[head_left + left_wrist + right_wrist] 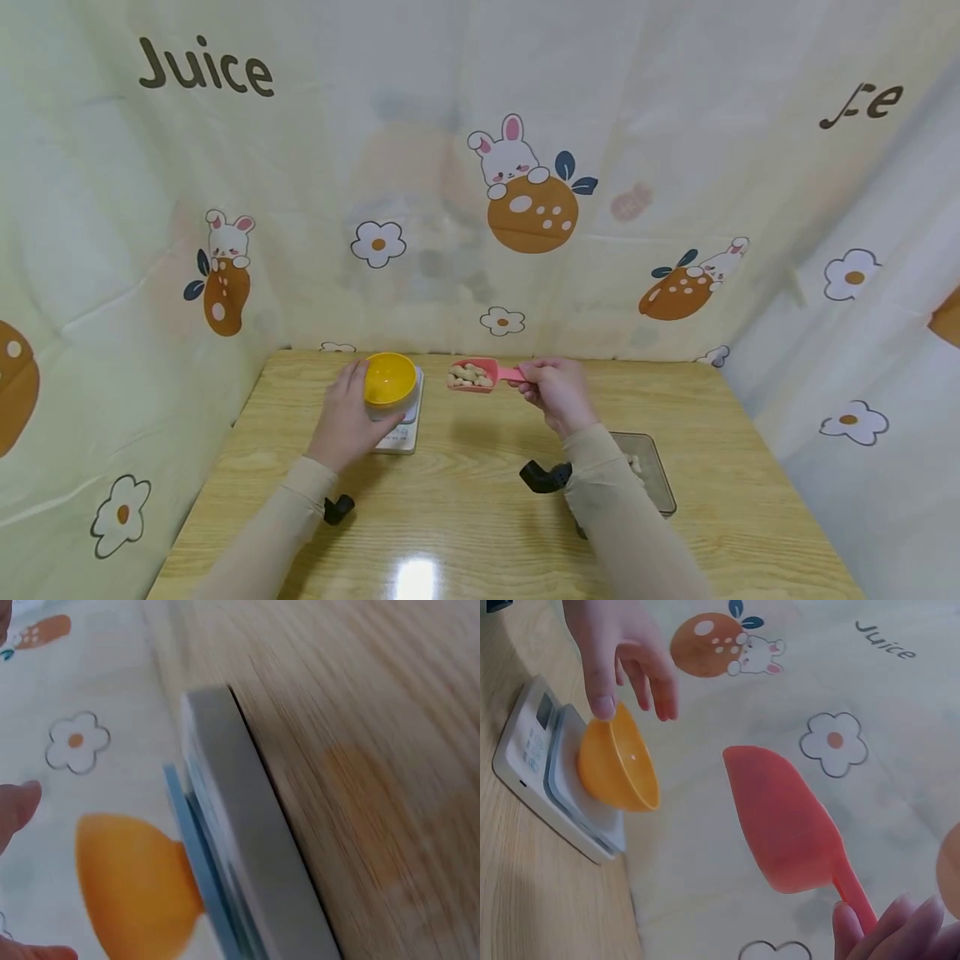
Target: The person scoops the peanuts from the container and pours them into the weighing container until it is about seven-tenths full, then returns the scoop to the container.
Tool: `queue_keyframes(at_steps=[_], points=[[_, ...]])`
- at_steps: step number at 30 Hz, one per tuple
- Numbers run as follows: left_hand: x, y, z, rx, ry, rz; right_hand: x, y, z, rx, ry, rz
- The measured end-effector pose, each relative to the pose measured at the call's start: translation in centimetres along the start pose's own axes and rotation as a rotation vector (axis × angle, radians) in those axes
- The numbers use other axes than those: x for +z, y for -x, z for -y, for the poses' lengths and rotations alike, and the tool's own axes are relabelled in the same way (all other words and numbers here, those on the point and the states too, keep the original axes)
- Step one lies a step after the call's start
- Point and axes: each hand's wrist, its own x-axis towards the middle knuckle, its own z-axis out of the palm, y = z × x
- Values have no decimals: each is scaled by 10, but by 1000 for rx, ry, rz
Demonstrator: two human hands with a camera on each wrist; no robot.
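A yellow bowl (pixel 390 379) sits on a white kitchen scale (pixel 394 440) toward the back left of the table. My left hand (pixel 345 423) is at the bowl's left side, thumb and fingers spread. In the left wrist view, a gap shows between its fingertips (pixel 16 806) and the bowl (pixel 135 881). My right hand (pixel 558 393) grips the handle of a pinkish-red scoop (pixel 489 369), held above the table to the right of the bowl. Several unshelled peanuts (pixel 468 376) lie in the scoop. From the right wrist view, the scoop (pixel 784 825) hides its contents.
A shallow tray (pixel 662 479) with more peanuts (pixel 635 464) stands on the right, partly covered by my right forearm. Black devices (pixel 545 477) stick out at both wrists. A printed curtain (pixel 435 167) encloses the table's back and sides.
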Motion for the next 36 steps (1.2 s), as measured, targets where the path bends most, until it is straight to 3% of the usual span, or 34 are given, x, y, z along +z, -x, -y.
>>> queue_keyframes(at_steps=[8,15,27,36], points=[[2,-8,19,-102,35,88,32,-13,-7,10,-2,3],[2,-15,23,-155,9,137,57,-16,-7,-26,23,-13],[10,-24,35,-174,36,157,88,-25,-12,-73,64,-48],[10,-25,31,-176,33,172,106,-22,-11,-214,270,-103]])
